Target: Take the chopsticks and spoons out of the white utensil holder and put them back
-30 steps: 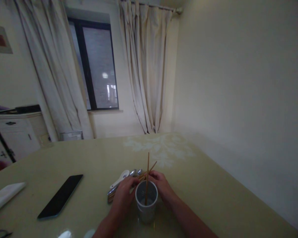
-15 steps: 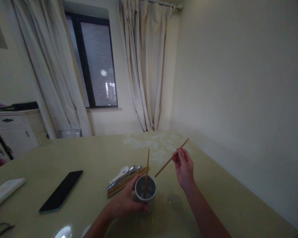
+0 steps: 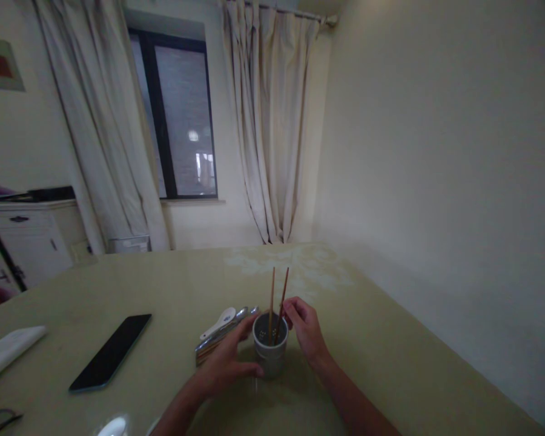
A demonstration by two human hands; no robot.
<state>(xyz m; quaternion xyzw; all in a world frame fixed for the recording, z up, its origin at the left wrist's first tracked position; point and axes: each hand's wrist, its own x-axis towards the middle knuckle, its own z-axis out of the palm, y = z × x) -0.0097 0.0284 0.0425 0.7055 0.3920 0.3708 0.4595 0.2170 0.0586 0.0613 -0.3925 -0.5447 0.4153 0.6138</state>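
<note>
My left hand [image 3: 229,358] grasps cup [image 3: 271,361]; right hand [image 3: 306,330] at darker chopstick [image 3: 284,290] inside cup (pinched or freed, cannot tell). Seemingly placing it; next likely needs fingers clear of cup.

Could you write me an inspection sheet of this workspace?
Surface: glossy yellowish table, pale floral pattern at the far end.
Things in use: grey cup, two chopsticks standing in it; more chopsticks, a white spoon and shiny cutlery lie beside it.
Clutter: black slab, white object.
Hands: left hand around the cup; right hand at one chopstick, grip unclear.
Cables: uncertain; dark strip lower left.
Surroundings: window, curtains, white cabinet.
</note>
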